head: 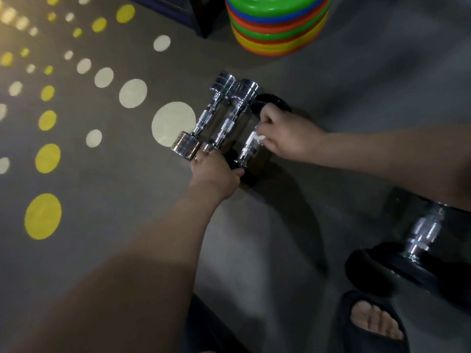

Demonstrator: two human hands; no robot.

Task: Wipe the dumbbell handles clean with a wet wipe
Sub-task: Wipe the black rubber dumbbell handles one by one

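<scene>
While lying on floor point(102, 200), chrome dumbbells point(204, 120): two; black dumbbells point(247, 151): two
wipe point(260, 138): one, pinched by right hand point(285, 133) against black dumbbell's handle
left hand point(215, 171): grips chrome dumbbell's near end

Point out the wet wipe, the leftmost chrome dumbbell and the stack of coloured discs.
wet wipe point(258, 137): head view, white bunched part.
leftmost chrome dumbbell point(204, 120): head view, knurled bar.
stack of coloured discs point(277, 6): head view, green top disc.
</scene>
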